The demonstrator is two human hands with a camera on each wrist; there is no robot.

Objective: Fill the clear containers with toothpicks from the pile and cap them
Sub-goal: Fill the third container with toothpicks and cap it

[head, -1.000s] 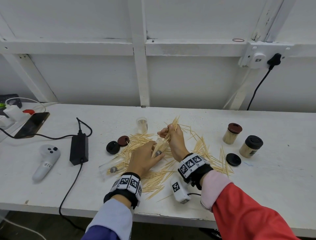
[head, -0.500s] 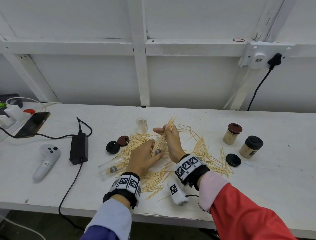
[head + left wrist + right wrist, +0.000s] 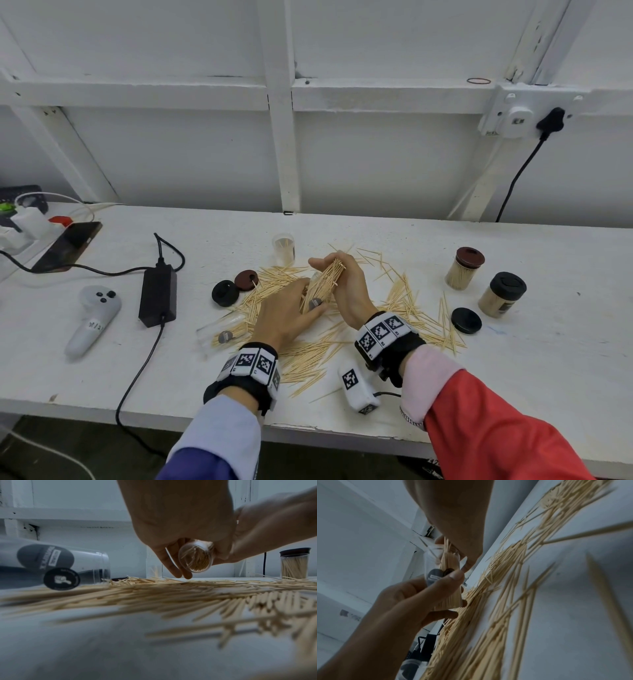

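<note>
At the centre of the head view, the left hand (image 3: 286, 317) curls its grip round a clear container (image 3: 317, 297) held above the toothpick pile (image 3: 308, 356) on the white tabletop (image 3: 513, 370). The container is tilted, its long axis running from its base at lower left up to its mouth at upper right (the left wrist view looks straight at the round base). The right hand (image 3: 346, 287) clamps its grip on a bundle of toothpicks (image 3: 330, 274) lying along that same axis, their lower ends inside the container's mouth. Left of the hands a second clear container (image 3: 222, 330) lies on its side. Two capped containers (image 3: 464, 269) stand at the right of the frame.
</note>
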